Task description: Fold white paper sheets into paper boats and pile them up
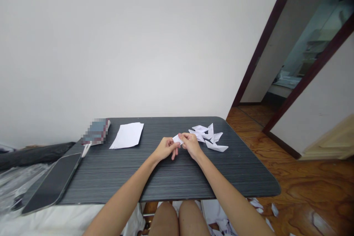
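Note:
Between my two hands, above the middle of the dark table (116,177), is a small folded piece of white paper (177,139). My left hand (166,149) pinches its left and lower side, with some fingers curled beneath. At its right edge, my right hand (190,144) grips it between thumb and fingers. The paper's underside is hidden by my fingers. Just right of my right hand lies a loose group of folded paper boats (217,146), some overlapping. Off to the left rests a stack of flat white paper sheets (127,135).
A tablet (54,179) lies over the table's left edge, near a blurred book-like item (96,131). Behind the table rises a white wall (155,44). Paper pieces (257,204) lie on the wooden floor at right, and a doorway (276,55) stands beyond.

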`<state>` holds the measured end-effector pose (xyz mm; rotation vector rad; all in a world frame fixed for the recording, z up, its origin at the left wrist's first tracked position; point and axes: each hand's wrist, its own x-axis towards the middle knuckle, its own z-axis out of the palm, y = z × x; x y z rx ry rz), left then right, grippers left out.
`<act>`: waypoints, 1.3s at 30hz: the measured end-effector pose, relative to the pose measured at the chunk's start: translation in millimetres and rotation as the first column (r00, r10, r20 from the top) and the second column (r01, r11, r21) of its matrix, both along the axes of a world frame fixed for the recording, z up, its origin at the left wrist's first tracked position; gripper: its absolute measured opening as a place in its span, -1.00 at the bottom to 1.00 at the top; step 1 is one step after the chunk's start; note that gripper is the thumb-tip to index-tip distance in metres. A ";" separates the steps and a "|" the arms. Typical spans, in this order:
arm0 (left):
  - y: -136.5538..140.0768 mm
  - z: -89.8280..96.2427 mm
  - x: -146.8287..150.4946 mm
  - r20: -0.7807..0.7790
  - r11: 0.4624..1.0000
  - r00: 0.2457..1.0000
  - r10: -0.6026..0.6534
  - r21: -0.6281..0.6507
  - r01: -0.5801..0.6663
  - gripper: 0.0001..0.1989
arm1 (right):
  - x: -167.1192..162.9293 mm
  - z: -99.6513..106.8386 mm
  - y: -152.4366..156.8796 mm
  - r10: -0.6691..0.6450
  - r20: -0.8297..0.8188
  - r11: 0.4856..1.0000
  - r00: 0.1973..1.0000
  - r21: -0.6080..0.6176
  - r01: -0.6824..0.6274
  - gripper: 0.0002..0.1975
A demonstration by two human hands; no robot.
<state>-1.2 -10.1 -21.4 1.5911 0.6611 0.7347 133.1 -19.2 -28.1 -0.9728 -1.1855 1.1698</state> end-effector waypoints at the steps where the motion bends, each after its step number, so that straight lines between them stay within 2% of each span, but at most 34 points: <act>1: 0.2 0.0 0.1 0.009 1.000 1.000 0.003 -0.002 -0.003 -0.66 | 0.0 0.6 -0.5 -0.006 0.021 1.000 1.000 0.001 0.006 -0.67; 6: 2.3 0.0 -1.0 -0.031 0.999 0.999 0.039 0.018 -0.038 -0.60 | 0.9 2.8 -3.4 0.091 0.061 0.996 0.994 -0.024 -0.090 -0.73; 11: 5.2 -6.5 -0.4 -0.114 0.961 0.955 0.274 0.069 -0.268 -0.49 | 1.0 2.2 -3.9 0.205 0.093 0.979 0.974 -0.019 -0.204 -0.76; 14: 5.5 -6.9 -1.3 -0.172 0.923 0.917 0.360 0.204 -0.325 -0.47 | 0.9 -1.2 -2.7 0.193 0.186 0.981 0.963 -0.044 -0.188 -0.75; 16: 5.5 -4.0 -3.4 -0.178 0.868 0.892 0.415 0.372 -0.329 -0.51 | 0.4 -4.6 -2.1 0.169 0.266 0.985 0.949 -0.038 -0.165 -0.74; 19: 6.3 1.3 -6.7 -0.139 0.748 0.867 0.479 0.582 -0.320 -0.60 | -1.2 -8.0 -2.9 0.146 0.346 0.987 0.927 0.009 -0.159 -0.73; 23: 7.0 3.1 -8.2 -0.128 0.675 0.846 0.518 0.668 -0.312 -0.63 | -3.6 -6.0 -5.0 0.160 0.347 0.985 0.924 0.009 -0.174 -0.72; 26: 5.5 1.7 -7.4 -0.113 0.664 0.849 0.517 0.678 -0.314 -0.66 | -3.9 -3.6 -5.0 0.072 0.359 0.996 0.931 0.031 -0.089 -0.72; 29: 3.4 0.5 -6.5 -0.115 0.682 0.876 0.469 0.677 -0.276 -0.73 | -2.9 -2.6 -4.6 -0.065 0.361 0.994 0.930 0.105 0.028 -0.73; 31: 2.3 -0.8 -6.2 -0.126 0.666 0.875 0.467 0.701 -0.254 -0.72 | -2.3 -2.1 -4.9 -0.124 0.365 0.985 0.923 0.154 0.072 -0.75; 36: 0.7 -5.9 -5.2 -0.156 0.592 0.848 0.507 0.778 -0.212 -0.72 | -3.4 -0.4 -7.1 -0.211 0.462 0.954 0.861 0.290 0.078 -0.78; 39: 0.2 -7.5 -4.0 -0.163 0.589 0.841 0.515 0.780 -0.210 -0.74 | -4.8 -0.3 -7.7 -0.269 0.495 0.924 0.826 0.374 0.076 -0.80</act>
